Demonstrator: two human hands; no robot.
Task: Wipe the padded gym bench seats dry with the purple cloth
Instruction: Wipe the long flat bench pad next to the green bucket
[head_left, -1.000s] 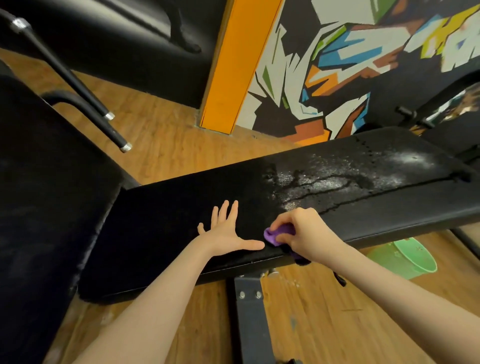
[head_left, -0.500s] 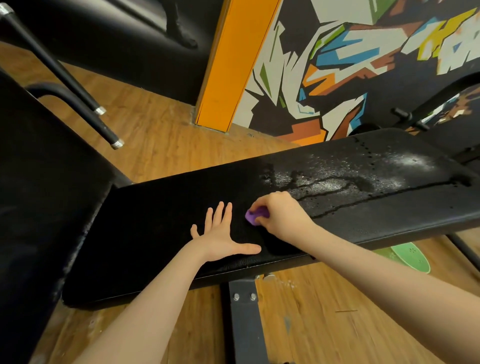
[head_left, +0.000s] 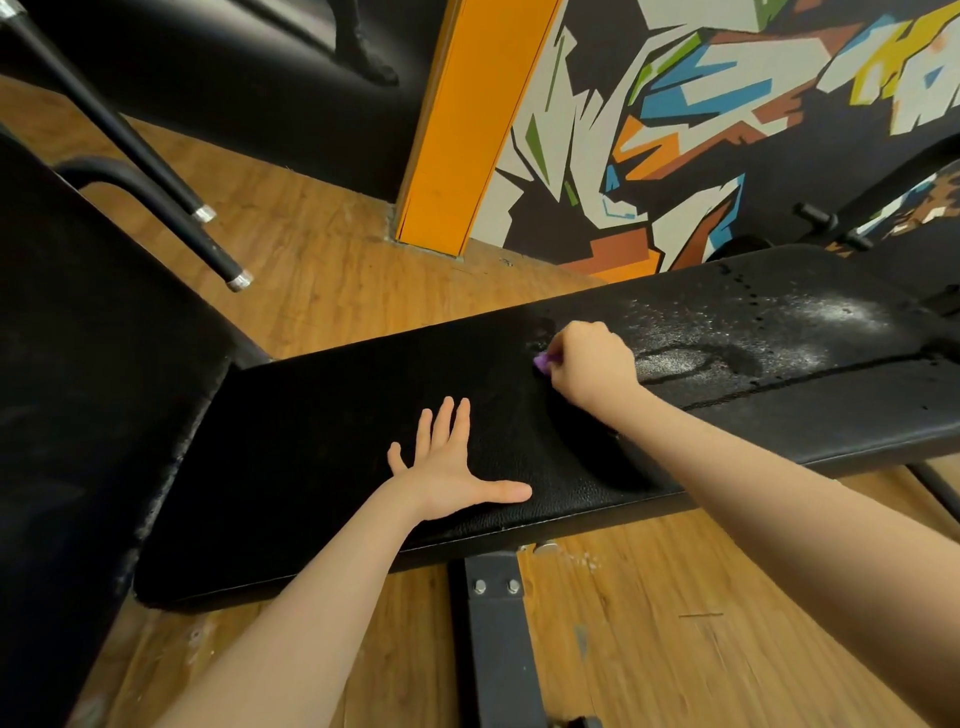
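Observation:
A long black padded bench seat (head_left: 322, 457) runs across the view. Its right half glistens with water streaks and droplets (head_left: 737, 332); the left half looks dull and dark. My right hand (head_left: 589, 364) grips the purple cloth (head_left: 543, 361), bunched so only a small corner shows, and presses it on the pad at the left edge of the wet patch. My left hand (head_left: 452, 467) lies flat on the pad near its front edge, fingers spread.
A second black pad (head_left: 78, 415) fills the left side, with black metal bars (head_left: 156, 171) above it. The bench's grey steel leg (head_left: 493, 639) stands on the wooden floor (head_left: 701, 649). An orange pillar (head_left: 462, 119) and a painted wall (head_left: 727, 104) stand behind.
My right hand has slid the cloth from the pad's front edge away from me and to the right, up to the wet patch. My left hand has stayed flat in place.

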